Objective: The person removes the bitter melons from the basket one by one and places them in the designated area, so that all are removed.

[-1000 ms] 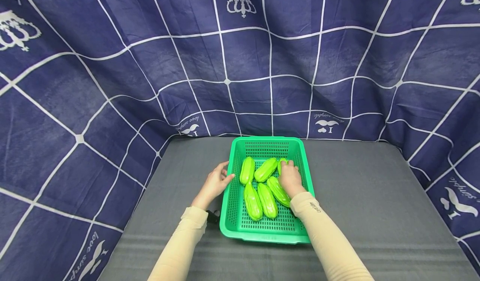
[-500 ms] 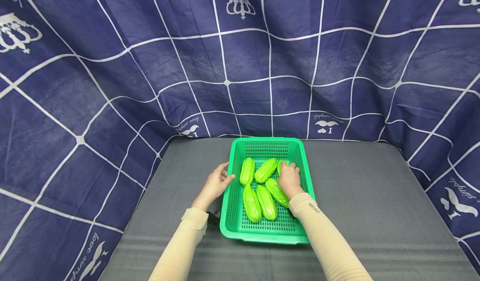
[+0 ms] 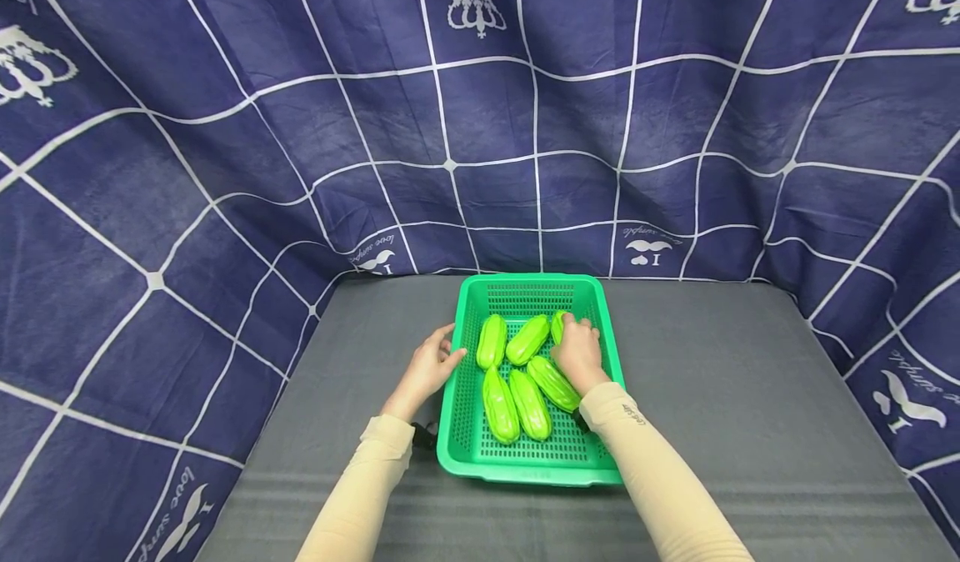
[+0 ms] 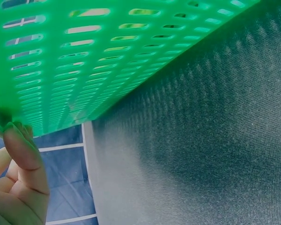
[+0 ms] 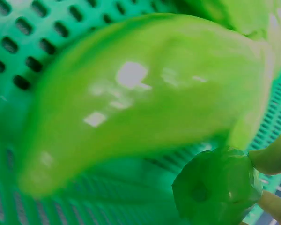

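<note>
Several glossy light-green gourds lie in a green plastic basket [image 3: 525, 472]; their exact kind is unclear. My right hand [image 3: 581, 352] is inside the basket at the far right and pinches one gourd [image 3: 557, 325]. In the right wrist view that gourd [image 5: 218, 187] sits end-on between thumb and finger, and a curved gourd [image 5: 145, 98] fills the foreground. The rest lie apart from the hand's grip, including a gourd [image 3: 501, 408] at the near left. My left hand [image 3: 429, 366] holds the basket's left rim, thumb over the top; its fingertips [image 4: 25, 147] meet the rim.
A grey cloth [image 3: 712, 395] covers the table under the basket. Behind and at both sides hangs a dark blue curtain [image 3: 585, 195] with white lines. Slotted basket walls [image 4: 84, 70] stand around the gourds.
My right hand has shifted slightly, and more of the gourd in its fingers shows at the far right. The neighbouring gourds have moved a little. My left hand stays at the rim.
</note>
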Demonstrator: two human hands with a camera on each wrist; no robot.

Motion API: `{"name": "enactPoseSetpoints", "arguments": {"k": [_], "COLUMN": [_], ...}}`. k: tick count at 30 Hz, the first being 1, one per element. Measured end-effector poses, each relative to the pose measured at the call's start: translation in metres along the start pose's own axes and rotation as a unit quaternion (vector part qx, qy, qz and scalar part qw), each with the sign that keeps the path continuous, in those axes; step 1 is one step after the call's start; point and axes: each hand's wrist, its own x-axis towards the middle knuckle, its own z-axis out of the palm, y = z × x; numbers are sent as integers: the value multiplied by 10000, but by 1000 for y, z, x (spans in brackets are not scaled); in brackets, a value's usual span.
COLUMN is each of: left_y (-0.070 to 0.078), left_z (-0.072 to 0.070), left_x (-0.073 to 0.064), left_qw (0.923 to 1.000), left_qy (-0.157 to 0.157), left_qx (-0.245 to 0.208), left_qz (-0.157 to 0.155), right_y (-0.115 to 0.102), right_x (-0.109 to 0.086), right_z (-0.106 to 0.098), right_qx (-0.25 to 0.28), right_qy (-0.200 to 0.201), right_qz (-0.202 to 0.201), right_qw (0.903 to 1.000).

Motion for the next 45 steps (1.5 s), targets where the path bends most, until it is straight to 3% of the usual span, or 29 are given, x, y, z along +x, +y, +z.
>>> {"name": "enactPoseSetpoints", "arguments": {"k": [7,13,19,26,33,45], "left_y": [-1,-4,-4,-7,-5,-3], "left_z": [-3,-3,-3,-1,0,1], "left_x": [0,0,0,0,-1,0], "left_qw": [9998,9999,9998,9995,9990,9988], "left_qy": [-55,-71,-45,-22,-28,-15], "left_qx": [-73,-18,-88,-271,-366,-394], "left_qz": [-202,-127,-143,-189,-236,-280], "right_y": [-10,-12,-6,9,33,76], "right_x": [4,6,7,7,7,4], "right_z": [-22,-50,-75,-96,-107,-103], "right_qx": [367,688,1007,1346,1422,1340], "right_qy": [300,375,424,920,1265,988], "right_qz": [-126,-35,103,208,389,908], "right_qw": [9988,9969,9940,9864,9809,9819]}}
